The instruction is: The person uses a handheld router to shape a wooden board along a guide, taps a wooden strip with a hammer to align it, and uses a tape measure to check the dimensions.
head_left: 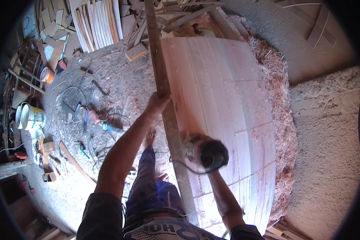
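My left hand is closed around a long, narrow wooden batten that runs along the left edge of a wide panel of pale planks. Lower down, my right hand is on a dark power tool over the panel beside the batten. The tool largely hides that hand's fingers. A black cable loops under the tool toward the left. The panel's planks show seams and gaps between them.
Curly shavings line the panel's right side, beside a rough wall. Stacked wood strips lie at upper left. Left on the littered floor are white buckets, hand tools, cables and offcuts. My bare feet show below my left arm.
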The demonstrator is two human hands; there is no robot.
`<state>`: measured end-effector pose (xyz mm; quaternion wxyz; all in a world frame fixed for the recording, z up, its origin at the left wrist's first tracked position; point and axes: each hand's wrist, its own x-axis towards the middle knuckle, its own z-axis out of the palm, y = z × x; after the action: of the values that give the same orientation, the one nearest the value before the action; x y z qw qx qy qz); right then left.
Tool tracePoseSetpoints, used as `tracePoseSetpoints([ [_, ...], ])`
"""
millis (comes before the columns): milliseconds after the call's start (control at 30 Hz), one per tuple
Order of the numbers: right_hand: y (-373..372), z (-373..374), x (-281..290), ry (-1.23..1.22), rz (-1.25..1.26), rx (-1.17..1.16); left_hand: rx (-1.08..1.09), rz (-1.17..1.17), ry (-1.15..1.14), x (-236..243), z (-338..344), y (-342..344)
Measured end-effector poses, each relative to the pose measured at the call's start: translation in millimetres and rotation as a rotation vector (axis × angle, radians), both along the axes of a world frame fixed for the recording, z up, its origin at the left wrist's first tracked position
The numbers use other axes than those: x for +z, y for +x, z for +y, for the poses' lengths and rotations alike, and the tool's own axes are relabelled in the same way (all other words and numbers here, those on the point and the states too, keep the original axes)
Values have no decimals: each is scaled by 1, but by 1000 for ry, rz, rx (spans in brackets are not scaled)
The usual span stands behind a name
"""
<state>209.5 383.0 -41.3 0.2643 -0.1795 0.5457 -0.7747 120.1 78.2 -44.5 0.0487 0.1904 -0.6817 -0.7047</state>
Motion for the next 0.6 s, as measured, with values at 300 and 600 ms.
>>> tracePoseSetpoints([
  [300, -16, -27, 68, 852, 534, 138, -49, -340, 118, 5, 75, 127],
  [600, 85, 53, 14, 791, 998, -127, -70, -422, 112, -3, 72, 117],
])
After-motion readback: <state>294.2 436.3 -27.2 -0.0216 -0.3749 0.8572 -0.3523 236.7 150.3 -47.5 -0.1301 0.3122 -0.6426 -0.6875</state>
